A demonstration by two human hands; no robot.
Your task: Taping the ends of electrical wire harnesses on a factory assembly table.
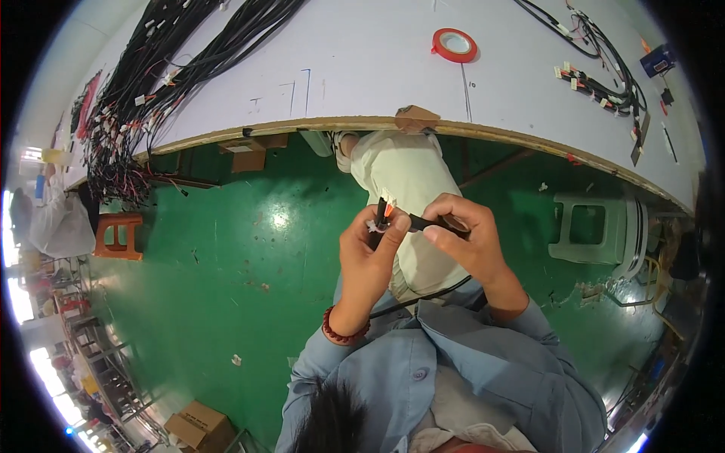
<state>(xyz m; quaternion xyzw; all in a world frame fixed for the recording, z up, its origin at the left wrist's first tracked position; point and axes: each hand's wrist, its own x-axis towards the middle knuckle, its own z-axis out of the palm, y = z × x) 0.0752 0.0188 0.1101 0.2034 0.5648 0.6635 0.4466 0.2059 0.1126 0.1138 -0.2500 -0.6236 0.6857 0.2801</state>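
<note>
Over my lap, my left hand point(365, 255) pinches the end of a wire harness point(418, 223). White connectors and a short orange piece point(389, 211) stick up between its thumb and fingers. The harness's black covered part runs across to my right hand point(477, 240), whose thumb and fingers are closed round it. A thin black length hangs down across my waist. Whether the black covering is tape or sleeve I cannot tell, and the part inside my right hand is hidden.
Ahead is a white table point(362, 83) with a worn wooden edge. On it lie a red tape roll point(455, 45), a large bundle of black harnesses point(189, 83) at left and more harnesses point(604, 90) at right. An orange stool point(118, 235) and a pale stool point(596, 230) flank me.
</note>
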